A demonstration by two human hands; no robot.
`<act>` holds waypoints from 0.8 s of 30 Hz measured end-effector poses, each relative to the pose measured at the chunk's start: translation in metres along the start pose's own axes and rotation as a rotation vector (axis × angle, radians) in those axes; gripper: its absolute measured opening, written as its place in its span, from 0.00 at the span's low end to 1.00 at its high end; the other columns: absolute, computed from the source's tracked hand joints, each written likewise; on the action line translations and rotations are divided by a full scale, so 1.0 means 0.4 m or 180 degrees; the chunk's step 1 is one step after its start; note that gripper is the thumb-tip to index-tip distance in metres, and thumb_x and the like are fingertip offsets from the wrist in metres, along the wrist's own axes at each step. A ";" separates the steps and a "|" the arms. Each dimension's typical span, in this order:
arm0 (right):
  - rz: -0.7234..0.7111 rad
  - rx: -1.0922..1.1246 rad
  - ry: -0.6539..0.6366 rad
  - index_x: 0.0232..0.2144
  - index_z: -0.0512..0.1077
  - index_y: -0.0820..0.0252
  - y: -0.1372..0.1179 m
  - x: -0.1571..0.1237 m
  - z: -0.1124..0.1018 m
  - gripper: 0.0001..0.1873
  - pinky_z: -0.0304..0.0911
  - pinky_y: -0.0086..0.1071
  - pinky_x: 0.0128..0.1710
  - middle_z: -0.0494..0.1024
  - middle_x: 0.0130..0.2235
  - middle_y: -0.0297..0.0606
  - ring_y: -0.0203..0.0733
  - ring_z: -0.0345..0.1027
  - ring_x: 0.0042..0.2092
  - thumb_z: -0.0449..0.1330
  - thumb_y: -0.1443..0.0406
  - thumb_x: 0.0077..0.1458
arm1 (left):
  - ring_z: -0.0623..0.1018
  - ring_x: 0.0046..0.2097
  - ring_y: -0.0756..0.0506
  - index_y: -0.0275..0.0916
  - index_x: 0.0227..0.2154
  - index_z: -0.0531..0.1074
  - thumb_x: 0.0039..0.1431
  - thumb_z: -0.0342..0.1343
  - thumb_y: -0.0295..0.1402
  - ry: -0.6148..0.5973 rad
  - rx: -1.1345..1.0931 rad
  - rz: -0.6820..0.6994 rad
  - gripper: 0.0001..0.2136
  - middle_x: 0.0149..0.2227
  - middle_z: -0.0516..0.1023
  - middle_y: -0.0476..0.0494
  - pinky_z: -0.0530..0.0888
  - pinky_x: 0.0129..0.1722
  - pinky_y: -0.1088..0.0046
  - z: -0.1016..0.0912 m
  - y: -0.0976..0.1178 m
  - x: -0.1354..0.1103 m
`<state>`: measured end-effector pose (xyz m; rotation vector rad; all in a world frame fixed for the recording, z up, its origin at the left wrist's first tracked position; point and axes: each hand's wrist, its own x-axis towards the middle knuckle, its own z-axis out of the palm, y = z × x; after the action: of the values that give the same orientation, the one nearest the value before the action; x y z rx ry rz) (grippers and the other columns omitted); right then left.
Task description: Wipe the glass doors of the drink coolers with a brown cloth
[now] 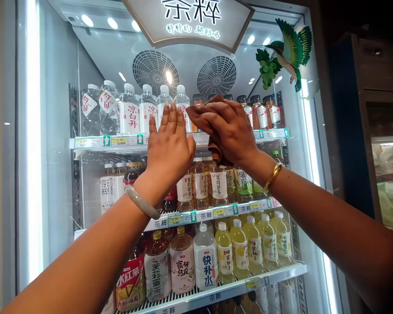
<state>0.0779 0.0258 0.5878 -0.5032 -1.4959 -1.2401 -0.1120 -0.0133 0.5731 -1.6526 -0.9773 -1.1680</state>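
My left hand (170, 141) is raised with its fingers stretched upward and its palm turned to the glass front of a lit drinks cooler. A grey-white bangle (141, 203) circles that wrist. Beside it, my right hand (232, 131) grips a brown cloth (215, 150), bunched under the palm and fingers, at the height of the top shelf. On the right wrist sits a gold bangle (273, 177). Behind the hands stand rows of bottles, among them clear water bottles (129, 111) and yellow drinks (239, 246). Whether the left palm fully touches the glass I cannot tell.
A lettered sign (190, 22) hangs across the cooler's top. A bird decoration (291, 54) with green leaves is at upper right. Shelf edges (212, 213) carry price tags. Bright light strips (33, 144) run down both sides. Another lit case (391, 174) stands at right.
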 end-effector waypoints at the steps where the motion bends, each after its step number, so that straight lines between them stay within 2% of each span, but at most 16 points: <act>1: 0.0118 0.0018 0.0038 0.59 0.73 0.46 0.003 0.014 0.007 0.20 0.58 0.45 0.70 0.74 0.63 0.33 0.45 0.60 0.65 0.48 0.55 0.73 | 0.48 0.78 0.35 0.32 0.74 0.52 0.68 0.44 0.36 -0.0009 -0.0002 0.0004 0.33 0.77 0.47 0.33 0.43 0.77 0.43 -0.002 -0.005 0.000; 4: 0.0434 0.0051 0.0121 0.57 0.74 0.46 -0.018 0.071 0.043 0.21 0.57 0.47 0.69 0.74 0.63 0.34 0.46 0.58 0.64 0.46 0.54 0.73 | 0.47 0.78 0.36 0.31 0.74 0.52 0.68 0.43 0.36 -0.0016 -0.0003 0.0030 0.33 0.76 0.48 0.32 0.43 0.77 0.44 -0.006 -0.014 0.001; 7: 0.0443 -0.0028 0.0120 0.60 0.72 0.47 -0.075 0.096 0.067 0.21 0.57 0.51 0.67 0.72 0.64 0.35 0.50 0.56 0.66 0.46 0.56 0.73 | 0.48 0.78 0.36 0.29 0.73 0.54 0.67 0.45 0.34 0.0001 0.0050 0.0041 0.33 0.76 0.49 0.30 0.43 0.77 0.44 -0.012 -0.025 -0.003; 11: 0.0078 -0.0167 0.0069 0.60 0.72 0.47 -0.134 0.053 0.049 0.19 0.60 0.49 0.67 0.72 0.64 0.32 0.50 0.59 0.65 0.49 0.57 0.73 | 0.49 0.78 0.34 0.26 0.72 0.54 0.65 0.46 0.32 0.0073 0.0166 0.0068 0.34 0.76 0.50 0.28 0.45 0.77 0.44 -0.025 -0.054 -0.018; 15: -0.0078 -0.0220 0.0101 0.59 0.72 0.46 -0.126 0.028 0.029 0.19 0.62 0.46 0.65 0.74 0.62 0.33 0.49 0.60 0.65 0.49 0.58 0.73 | 0.50 0.78 0.36 0.31 0.73 0.54 0.66 0.46 0.32 0.0084 0.0139 0.0052 0.33 0.76 0.51 0.32 0.46 0.77 0.45 -0.038 -0.077 -0.029; 18: 0.0170 -0.0218 0.0184 0.58 0.73 0.47 -0.124 0.070 0.047 0.18 0.62 0.49 0.64 0.75 0.61 0.36 0.51 0.61 0.63 0.50 0.58 0.73 | 0.49 0.78 0.36 0.32 0.74 0.53 0.67 0.45 0.34 0.0022 0.0084 -0.0022 0.33 0.76 0.50 0.33 0.44 0.77 0.45 -0.046 -0.084 -0.028; 20: 0.0333 -0.0174 0.0194 0.58 0.73 0.48 -0.144 0.109 0.069 0.18 0.62 0.51 0.63 0.74 0.62 0.37 0.53 0.61 0.63 0.50 0.57 0.72 | 0.48 0.78 0.36 0.33 0.74 0.54 0.67 0.46 0.34 0.0006 0.0074 -0.0076 0.33 0.76 0.50 0.34 0.42 0.77 0.46 -0.051 -0.091 -0.025; 24: 0.0218 -0.0149 0.0107 0.59 0.72 0.47 -0.205 0.136 0.091 0.19 0.62 0.52 0.64 0.73 0.63 0.36 0.53 0.60 0.64 0.49 0.58 0.73 | 0.47 0.78 0.36 0.31 0.73 0.56 0.66 0.47 0.34 0.0024 0.0133 -0.0090 0.33 0.76 0.53 0.32 0.34 0.77 0.44 -0.065 -0.115 -0.032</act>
<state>-0.0246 0.0117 0.6060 -0.5574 -1.4131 -1.2266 -0.1651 -0.0245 0.5749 -1.6052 -1.0168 -1.1640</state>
